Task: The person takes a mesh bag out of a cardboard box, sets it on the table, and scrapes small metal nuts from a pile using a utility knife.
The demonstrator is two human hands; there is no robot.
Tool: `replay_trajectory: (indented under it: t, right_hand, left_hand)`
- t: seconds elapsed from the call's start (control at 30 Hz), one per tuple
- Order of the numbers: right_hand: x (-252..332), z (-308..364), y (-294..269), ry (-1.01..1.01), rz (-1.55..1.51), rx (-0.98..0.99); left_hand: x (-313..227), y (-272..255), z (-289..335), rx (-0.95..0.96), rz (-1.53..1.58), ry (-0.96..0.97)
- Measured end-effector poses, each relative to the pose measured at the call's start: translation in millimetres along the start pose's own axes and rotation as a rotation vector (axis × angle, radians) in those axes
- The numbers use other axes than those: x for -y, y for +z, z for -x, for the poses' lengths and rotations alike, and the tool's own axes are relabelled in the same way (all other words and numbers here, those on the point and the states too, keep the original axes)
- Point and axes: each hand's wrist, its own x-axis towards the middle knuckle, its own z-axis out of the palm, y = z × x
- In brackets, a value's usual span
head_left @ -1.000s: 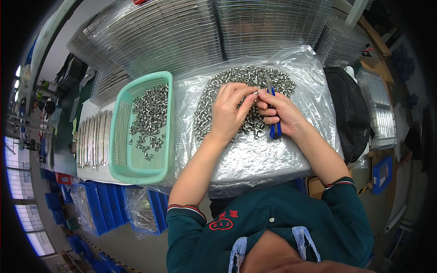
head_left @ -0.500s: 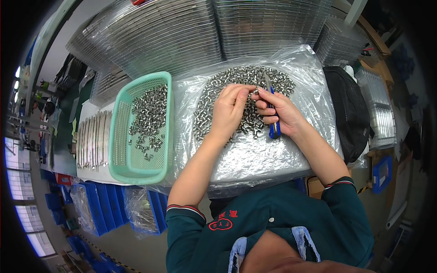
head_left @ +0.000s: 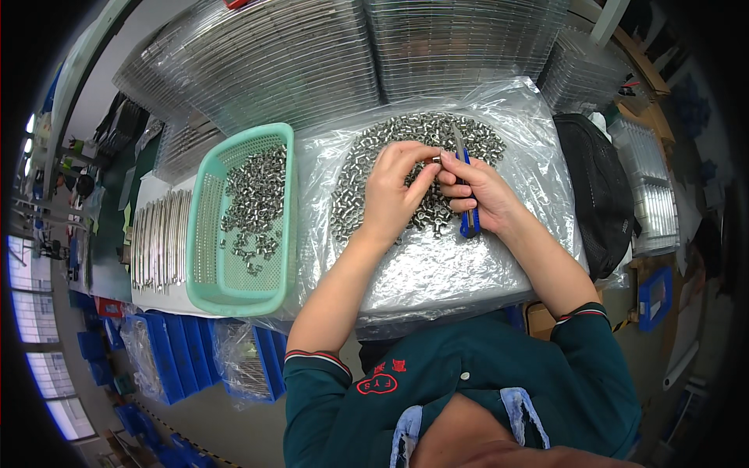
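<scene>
Workpiece (head_left: 437, 160), one, between two hands (head_left: 392, 191)

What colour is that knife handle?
The knife handle is mostly blue, seen best in the head view.

The table (head_left: 165, 303) bears plastic sheeting (head_left: 476, 269) (crumpled) strewn with metal fittings (head_left: 431, 208).
</scene>
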Motion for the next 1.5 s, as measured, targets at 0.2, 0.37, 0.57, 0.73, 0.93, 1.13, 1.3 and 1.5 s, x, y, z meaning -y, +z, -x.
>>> replay_trajectory:
  t: [0.2,0.37,0.57,0.73,0.93,1.13,1.3,1.5]
  right_hand:
    - [0.0,-0.3,-1.0,0.005,0.000,0.006]
    - [-0.4,-1.3,-2.7,0.019,-0.017,0.015]
    - [1.0,0.4,1.7,0.018,0.000,-0.024]
    - [1.2,0.6,-1.3,0.022,-0.010,0.013]
    - [7.0,6.8,9.5,-0.114,0.192,-0.073]
    - [6.9,3.5,3.5,-0.569,0.746,-0.219]
    - [11.1,8.0,6.9,-0.914,1.372,-0.315]
    - [11.0,9.8,10.7,-0.948,1.466,-0.311]
  left_hand:
    - [0.4,0.9,0.2,-0.013,-0.001,0.012]
    - [1.4,1.4,0.8,-0.012,-0.007,0.002]
    - [2.6,2.2,1.4,-0.007,0.030,-0.023]
    - [-3.3,2.5,-0.5,0.008,0.259,-0.150]
    - [5.8,-1.8,-0.7,-0.004,0.527,-0.384]
    - [2.3,-5.2,-5.7,-0.025,0.682,-0.496]
    - [3.5,-7.0,-5.7,-0.027,0.683,-0.530]
    - [4.7,-6.0,-4.4,-0.037,0.668,-0.492]
